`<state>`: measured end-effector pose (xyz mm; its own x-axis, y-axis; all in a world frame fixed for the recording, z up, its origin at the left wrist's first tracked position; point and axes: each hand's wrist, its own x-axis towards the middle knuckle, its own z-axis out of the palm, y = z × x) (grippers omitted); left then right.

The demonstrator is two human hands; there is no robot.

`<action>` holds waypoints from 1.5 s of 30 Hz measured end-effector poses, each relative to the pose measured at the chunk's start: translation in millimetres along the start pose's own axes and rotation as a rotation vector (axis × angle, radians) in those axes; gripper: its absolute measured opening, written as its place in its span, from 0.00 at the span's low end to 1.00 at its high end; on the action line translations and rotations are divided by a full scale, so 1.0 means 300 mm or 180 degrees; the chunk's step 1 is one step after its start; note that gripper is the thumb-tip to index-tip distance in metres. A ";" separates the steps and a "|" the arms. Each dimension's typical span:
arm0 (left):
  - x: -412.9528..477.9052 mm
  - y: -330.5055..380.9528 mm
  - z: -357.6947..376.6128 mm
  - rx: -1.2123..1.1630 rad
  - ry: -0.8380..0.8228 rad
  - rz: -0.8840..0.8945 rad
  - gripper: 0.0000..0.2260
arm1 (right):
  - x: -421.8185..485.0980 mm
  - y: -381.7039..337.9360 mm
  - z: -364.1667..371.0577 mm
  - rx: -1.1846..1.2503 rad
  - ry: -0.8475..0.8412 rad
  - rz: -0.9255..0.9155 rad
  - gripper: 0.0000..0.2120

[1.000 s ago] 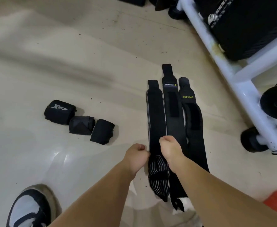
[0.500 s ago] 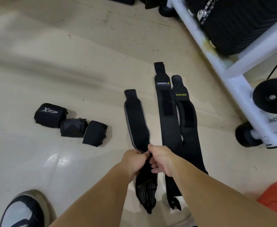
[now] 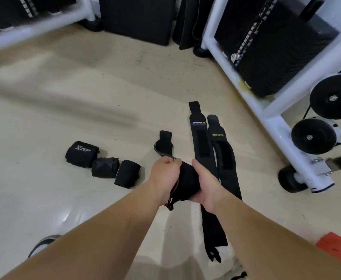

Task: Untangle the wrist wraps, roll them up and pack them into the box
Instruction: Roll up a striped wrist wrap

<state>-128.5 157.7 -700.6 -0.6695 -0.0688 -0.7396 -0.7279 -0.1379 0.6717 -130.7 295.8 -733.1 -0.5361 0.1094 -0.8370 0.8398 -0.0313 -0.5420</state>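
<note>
A black wrist wrap (image 3: pixel 186 181), mostly wound into a thick roll, sits between both my hands just above the floor. My left hand (image 3: pixel 164 174) grips its left side and my right hand (image 3: pixel 203 182) curls round its right side. The wrap's free end (image 3: pixel 164 144) sticks out beyond my fingers. Two flat black wraps lie side by side on the floor to the right, one with a white label (image 3: pixel 200 142) and one marked XUEYING (image 3: pixel 223 156). Three rolled wraps lie in a row at the left: an XTEP one (image 3: pixel 81 153), a middle one (image 3: pixel 105 167) and a third (image 3: pixel 127 173).
A white wheeled equipment frame (image 3: pixel 266 110) with black wheels (image 3: pixel 314 136) stands at the right, close to the flat wraps. Black pads (image 3: pixel 137 19) lean at the back. An orange-red box corner (image 3: pixel 339 247) shows at the lower right. My shoe (image 3: pixel 42 244) is at the lower left.
The leftmost flat wrap has been pulled away from the other two, lifted and rolled up from its near end; only a short tail now stays unrolled. The camera has tilted up.
</note>
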 end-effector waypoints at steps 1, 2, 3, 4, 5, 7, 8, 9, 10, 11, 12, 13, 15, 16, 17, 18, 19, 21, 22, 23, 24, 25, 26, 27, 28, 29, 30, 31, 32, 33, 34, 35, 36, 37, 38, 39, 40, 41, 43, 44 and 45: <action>-0.029 0.025 -0.008 -0.0044 0.0009 0.0098 0.10 | -0.029 -0.025 0.004 -0.0036 -0.0015 -0.0142 0.24; -0.057 0.050 -0.017 -0.0077 -0.0005 0.0183 0.07 | -0.067 -0.056 0.007 -0.0109 -0.0028 -0.0289 0.23; -0.089 0.076 -0.028 -0.0112 -0.0047 0.0259 0.05 | -0.111 -0.091 0.013 -0.0175 -0.0035 -0.0449 0.22; -0.123 0.101 -0.040 -0.0141 -0.0110 0.0322 0.05 | -0.158 -0.128 0.017 -0.0254 -0.0048 -0.0592 0.19; -0.162 0.127 -0.052 -0.0145 -0.0178 0.0389 0.06 | -0.208 -0.163 0.021 -0.0306 -0.0028 -0.0715 0.17; -0.249 0.182 -0.075 -0.0083 -0.0308 0.0539 0.10 | -0.311 -0.230 0.028 -0.0333 -0.0052 -0.0836 0.14; -0.296 0.209 -0.084 0.0002 -0.0383 0.0615 0.12 | -0.370 -0.261 0.030 -0.0288 -0.0101 -0.0899 0.14; -0.349 0.238 -0.092 0.0130 -0.0463 0.0690 0.13 | -0.428 -0.292 0.036 -0.0176 -0.0124 -0.0969 0.16; -0.401 0.266 -0.099 0.0273 -0.0533 0.0776 0.14 | -0.488 -0.322 0.042 -0.0085 -0.0147 -0.0977 0.18; -0.451 0.294 -0.103 0.0404 -0.0582 0.0869 0.15 | -0.545 -0.351 0.052 -0.0058 -0.0131 -0.0991 0.17; -0.499 0.322 -0.106 0.0507 -0.0612 0.0957 0.15 | -0.620 -0.380 0.062 -0.0128 -0.0142 -0.0985 0.14; -0.549 0.349 -0.110 0.0587 -0.0627 0.1032 0.14 | -0.682 -0.406 0.070 -0.0175 -0.0143 -0.1025 0.14; -0.653 0.396 -0.123 0.0753 -0.0660 0.1174 0.10 | -0.800 -0.457 0.077 -0.0266 -0.0144 -0.1162 0.16; -0.703 0.413 -0.135 0.0816 -0.0711 0.1239 0.09 | -0.864 -0.477 0.077 -0.0267 -0.0143 -0.1197 0.17; -0.755 0.426 -0.149 0.0877 -0.0801 0.1325 0.09 | -0.909 -0.495 0.072 -0.0178 -0.0192 -0.1240 0.16; -0.804 0.433 -0.163 0.0926 -0.0893 0.1445 0.09 | -0.967 -0.503 0.066 -0.0109 -0.0222 -0.1294 0.15; -0.852 0.437 -0.176 0.0953 -0.0947 0.1594 0.08 | -1.009 -0.504 0.058 -0.0077 -0.0238 -0.1343 0.14; -0.928 0.442 -0.193 0.0898 -0.0840 0.1871 0.08 | -1.082 -0.487 0.047 -0.0128 -0.0371 -0.1471 0.14; -0.955 0.444 -0.198 0.0814 -0.0736 0.1961 0.08 | -1.112 -0.468 0.044 -0.0214 -0.0488 -0.1514 0.15; -0.974 0.446 -0.201 0.0708 -0.0642 0.2010 0.08 | -1.135 -0.445 0.046 -0.0286 -0.0629 -0.1553 0.15; -0.988 0.447 -0.204 0.0602 -0.0570 0.2021 0.08 | -1.148 -0.424 0.047 -0.0375 -0.0776 -0.1569 0.16; -1.000 0.449 -0.210 0.0500 -0.0528 0.2005 0.08 | -1.156 -0.408 0.050 -0.0417 -0.0885 -0.1568 0.17; -1.008 0.448 -0.217 0.0405 -0.0509 0.1971 0.08 | -1.164 -0.395 0.052 -0.0470 -0.0965 -0.1588 0.18; -1.009 0.445 -0.225 0.0335 -0.0511 0.1933 0.08 | -1.170 -0.385 0.052 -0.0545 -0.1005 -0.1669 0.18; -1.003 0.441 -0.233 0.0271 -0.0523 0.1894 0.08 | -1.166 -0.378 0.051 -0.0700 -0.1006 -0.1778 0.17; -0.998 0.435 -0.241 0.0209 -0.0537 0.1842 0.09 | -1.164 -0.370 0.049 -0.0877 -0.0984 -0.1886 0.17; -0.994 0.432 -0.248 0.0155 -0.0554 0.1774 0.09 | -1.155 -0.364 0.047 -0.1043 -0.0951 -0.1943 0.16; -0.991 0.430 -0.256 0.0118 -0.0594 0.1686 0.11 | -1.147 -0.358 0.045 -0.1171 -0.0930 -0.1953 0.16; -0.988 0.433 -0.263 0.0154 -0.0624 0.1616 0.12 | -1.136 -0.355 0.044 -0.1270 -0.0912 -0.1955 0.15; -0.991 0.439 -0.270 0.0292 -0.0652 0.1564 0.13 | -1.126 -0.355 0.043 -0.1323 -0.0889 -0.1956 0.15; -0.989 0.445 -0.281 0.0580 -0.0582 0.1582 0.15 | -1.115 -0.360 0.041 -0.1335 -0.0865 -0.1960 0.14; -0.984 0.452 -0.296 0.1036 -0.0392 0.1743 0.18 | -1.109 -0.371 0.040 -0.1339 -0.0854 -0.1973 0.14; -0.978 0.459 -0.314 0.1580 -0.0099 0.2047 0.20 | -1.102 -0.385 0.040 -0.1304 -0.0860 -0.1990 0.13; -0.965 0.464 -0.334 0.2108 0.0268 0.2452 0.22 | -1.097 -0.401 0.039 -0.1228 -0.0882 -0.1976 0.13; -0.951 0.470 -0.350 0.2595 0.0607 0.2816 0.20 | -1.089 -0.416 0.037 -0.1137 -0.0907 -0.1957 0.13; -0.930 0.475 -0.364 0.2778 0.0831 0.3055 0.15 | -1.084 -0.431 0.035 -0.1056 -0.0927 -0.1914 0.12; -0.917 0.478 -0.371 0.2754 0.0860 0.3187 0.08 | -1.077 -0.444 0.035 -0.0961 -0.0953 -0.1862 0.12; -0.906 0.478 -0.373 0.2724 0.0803 0.3201 0.03 | -1.072 -0.458 0.037 -0.0825 -0.0984 -0.1784 0.12; -0.870 0.471 -0.362 0.2873 0.0755 0.3538 0.12 | -1.063 -0.482 0.043 -0.0488 -0.1024 -0.1606 0.13; -0.849 0.470 -0.354 0.2940 0.0825 0.3791 0.15 | -1.059 -0.492 0.047 -0.0375 -0.1030 -0.1539 0.13; -0.839 0.472 -0.342 0.2852 0.0884 0.4005 0.17 | -1.058 -0.501 0.050 -0.0299 -0.1036 -0.1473 0.13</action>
<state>-47.9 53.9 -423.7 -0.9174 0.1299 0.3763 0.3399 0.7478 0.5704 -88.0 251.0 -387.0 -0.8360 -0.2211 -0.5022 0.5073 0.0370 -0.8609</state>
